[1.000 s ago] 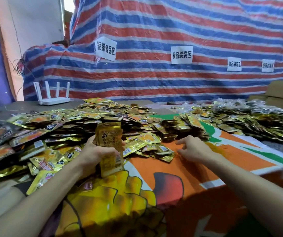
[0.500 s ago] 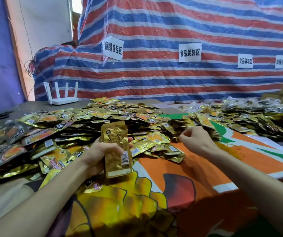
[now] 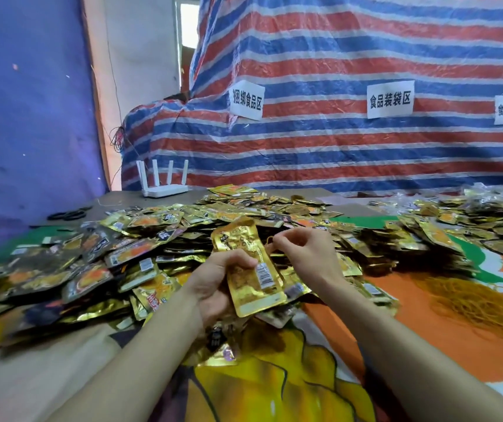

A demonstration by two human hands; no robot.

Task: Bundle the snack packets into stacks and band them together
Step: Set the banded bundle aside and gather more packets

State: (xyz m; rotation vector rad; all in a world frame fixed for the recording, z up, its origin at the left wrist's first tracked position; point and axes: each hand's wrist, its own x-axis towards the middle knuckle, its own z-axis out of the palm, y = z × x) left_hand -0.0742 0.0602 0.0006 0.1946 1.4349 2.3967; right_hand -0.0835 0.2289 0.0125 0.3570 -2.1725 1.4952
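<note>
Lying left of the left hand, the heap of loose packets (image 3: 98, 251) waits unsorted and looks much as it did a second ago. The left hand (image 3: 213, 287) grips the stack of packets (image 3: 250, 269) round its lower half, thumb across the front, holding it upright with its top leaning away to the left. The grip is the same as before, only brought closer to the middle.

The change is on the other side. A second ago the right hand (image 3: 308, 254) lay low on the cloth (image 3: 396, 345), well to the right of the stack. Now it has come up and in, and sits just beside the stack's upper right edge. Its fingertips pinch a thin rubber band (image 3: 270, 240), whose small loop shows between hand and stack; whether it touches the packets I cannot tell.

Further right, the pile of rubber bands (image 3: 475, 300) lies on the cloth. So the stack seems gathered and the band fetched, and stretching the loop over the top end is likely the next step.
</note>
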